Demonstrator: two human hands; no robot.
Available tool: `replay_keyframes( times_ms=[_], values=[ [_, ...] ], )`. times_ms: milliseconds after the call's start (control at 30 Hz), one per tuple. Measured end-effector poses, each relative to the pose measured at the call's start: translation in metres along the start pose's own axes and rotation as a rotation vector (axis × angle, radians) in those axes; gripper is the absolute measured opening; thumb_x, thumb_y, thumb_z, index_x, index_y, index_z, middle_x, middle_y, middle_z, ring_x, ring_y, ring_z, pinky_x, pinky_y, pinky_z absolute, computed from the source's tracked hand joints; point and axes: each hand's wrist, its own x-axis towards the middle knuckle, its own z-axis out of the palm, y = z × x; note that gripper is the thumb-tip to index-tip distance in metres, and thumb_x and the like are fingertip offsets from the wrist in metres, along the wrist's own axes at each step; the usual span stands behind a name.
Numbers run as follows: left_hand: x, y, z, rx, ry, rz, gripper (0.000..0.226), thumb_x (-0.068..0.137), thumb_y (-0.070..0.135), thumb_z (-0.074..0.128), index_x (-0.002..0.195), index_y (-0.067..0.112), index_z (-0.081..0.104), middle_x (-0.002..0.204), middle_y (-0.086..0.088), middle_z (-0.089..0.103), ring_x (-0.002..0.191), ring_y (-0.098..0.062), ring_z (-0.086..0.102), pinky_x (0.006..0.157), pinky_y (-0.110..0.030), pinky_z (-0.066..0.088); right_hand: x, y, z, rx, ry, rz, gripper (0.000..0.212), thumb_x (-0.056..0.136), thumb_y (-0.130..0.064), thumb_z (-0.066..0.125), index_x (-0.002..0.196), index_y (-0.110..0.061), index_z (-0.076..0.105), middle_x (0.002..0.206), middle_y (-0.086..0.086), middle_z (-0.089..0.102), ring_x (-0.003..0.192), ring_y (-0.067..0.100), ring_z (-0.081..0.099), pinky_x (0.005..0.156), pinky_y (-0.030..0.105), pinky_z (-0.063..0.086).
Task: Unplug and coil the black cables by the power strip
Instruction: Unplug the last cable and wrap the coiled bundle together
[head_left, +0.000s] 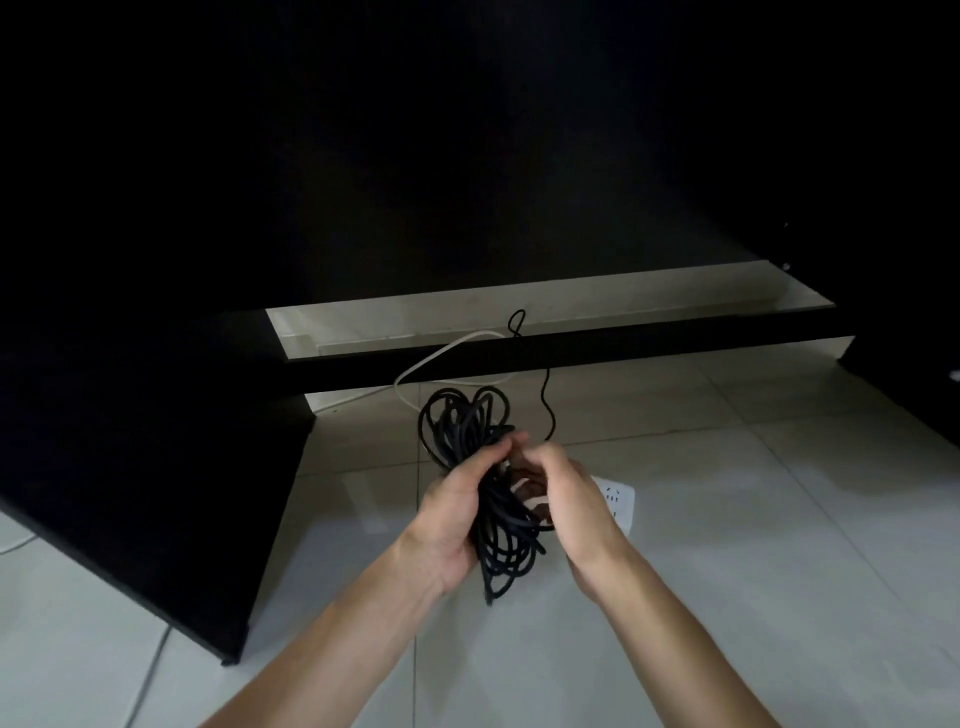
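Two hands, left hand (453, 512) and right hand (570, 504), grip one black cable coil (475, 441).

We see a floor (727, 597) of pale glossy tiles with thin grout lines. Dark furniture (156, 441) fills the left and upper view, unlit. Beneath it, a black bar (623, 345) crosses a lit gap.

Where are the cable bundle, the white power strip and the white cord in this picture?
cable bundle (462, 421): head view, on the upper loops above the hands.
power strip (621, 501): head view, on the visible corner right of the right hand.
white cord (441, 352): head view, on its arc crossing the dark bar.
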Motion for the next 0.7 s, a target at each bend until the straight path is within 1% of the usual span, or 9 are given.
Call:
replay_keyframes(
  times_ms=[67, 133, 200, 233, 333, 433, 500, 600, 700],
  values=[
    [0.002, 0.000, 0.000, -0.009, 0.051, 0.023, 0.023, 0.090, 0.027, 0.061, 0.103, 0.016, 0.076, 0.099, -0.006, 0.076, 0.087, -0.019, 0.073, 0.071, -0.031, 0.056, -0.003, -0.002, 0.001, -0.075, -0.080, -0.031, 0.028, 0.095, -0.027, 0.050, 0.086, -0.015, 0.073, 0.083, -0.003, 0.076, 0.086, 0.007, 0.071, 0.073, 0.022, 0.052],
    [0.004, 0.000, 0.000, -0.026, 0.077, 0.042, 0.020, 0.089, 0.028, 0.063, 0.098, 0.018, 0.078, 0.094, -0.004, 0.075, 0.086, -0.018, 0.072, 0.076, -0.032, 0.054, -0.004, -0.002, 0.003, -0.128, -0.160, -0.059, 0.018, 0.090, -0.024, 0.056, 0.093, -0.012, 0.070, 0.092, 0.003, 0.075, 0.097, 0.014, 0.070, 0.088, 0.031, 0.054],
    [0.006, -0.001, 0.000, 0.000, 0.089, 0.078, 0.019, 0.088, 0.029, 0.063, 0.096, 0.019, 0.078, 0.087, -0.005, 0.073, 0.080, -0.017, 0.070, 0.077, -0.033, 0.053, -0.003, -0.002, 0.004, -0.141, -0.246, -0.063, 0.022, 0.084, -0.026, 0.060, 0.101, -0.016, 0.069, 0.103, 0.009, 0.074, 0.104, 0.020, 0.069, 0.096, 0.038, 0.052],
    [0.006, -0.001, -0.001, 0.031, 0.104, 0.094, 0.019, 0.087, 0.029, 0.063, 0.095, 0.020, 0.078, 0.084, -0.005, 0.072, 0.077, -0.017, 0.070, 0.076, -0.033, 0.053, -0.003, -0.003, 0.003, -0.142, -0.270, -0.049, 0.023, 0.084, -0.025, 0.061, 0.105, -0.019, 0.069, 0.106, 0.009, 0.074, 0.104, 0.018, 0.070, 0.097, 0.036, 0.053],
    [0.007, -0.004, -0.004, 0.174, 0.159, 0.145, 0.021, 0.086, 0.035, 0.064, 0.096, 0.024, 0.079, 0.095, -0.005, 0.076, 0.093, -0.021, 0.071, 0.086, -0.037, 0.055, -0.003, -0.006, -0.002, -0.149, -0.344, 0.006, 0.025, 0.090, -0.016, 0.061, 0.114, -0.022, 0.068, 0.113, 0.007, 0.074, 0.106, 0.014, 0.069, 0.094, 0.024, 0.053],
    [0.007, -0.007, -0.009, 0.384, 0.183, 0.201, 0.036, 0.073, 0.056, 0.063, 0.099, 0.035, 0.076, 0.104, 0.004, 0.075, 0.103, -0.014, 0.068, 0.097, -0.035, 0.050, -0.001, -0.005, -0.010, -0.136, -0.420, 0.057, 0.035, 0.089, -0.015, 0.063, 0.121, -0.030, 0.066, 0.117, 0.004, 0.073, 0.111, 0.014, 0.068, 0.105, 0.034, 0.049],
    [0.007, -0.007, -0.015, 0.500, 0.177, 0.221, 0.047, 0.074, 0.063, 0.058, 0.110, 0.035, 0.071, 0.110, 0.005, 0.071, 0.104, -0.009, 0.065, 0.094, -0.027, 0.048, 0.000, -0.005, -0.010, -0.180, -0.439, 0.066, 0.039, 0.087, -0.015, 0.065, 0.122, -0.034, 0.065, 0.113, 0.001, 0.075, 0.110, 0.012, 0.069, 0.107, 0.035, 0.047],
    [0.011, -0.010, -0.025, 0.629, 0.096, 0.217, 0.073, 0.070, 0.075, 0.048, 0.127, 0.031, 0.059, 0.122, 0.002, 0.064, 0.112, -0.011, 0.060, 0.100, -0.029, 0.046, 0.004, -0.003, -0.007, -0.284, -0.413, 0.045, 0.045, 0.077, -0.023, 0.069, 0.119, -0.039, 0.065, 0.107, -0.002, 0.076, 0.105, 0.009, 0.070, 0.106, 0.034, 0.048],
    [0.013, -0.008, -0.028, 0.796, 0.047, 0.200, 0.059, 0.085, 0.072, 0.042, 0.125, 0.031, 0.056, 0.121, 0.000, 0.063, 0.115, -0.015, 0.059, 0.098, -0.027, 0.044, 0.007, 0.006, -0.002, -0.323, -0.334, -0.023, 0.053, 0.066, -0.031, 0.066, 0.119, -0.038, 0.064, 0.105, -0.009, 0.076, 0.103, 0.006, 0.069, 0.103, 0.037, 0.051]
  ],
)
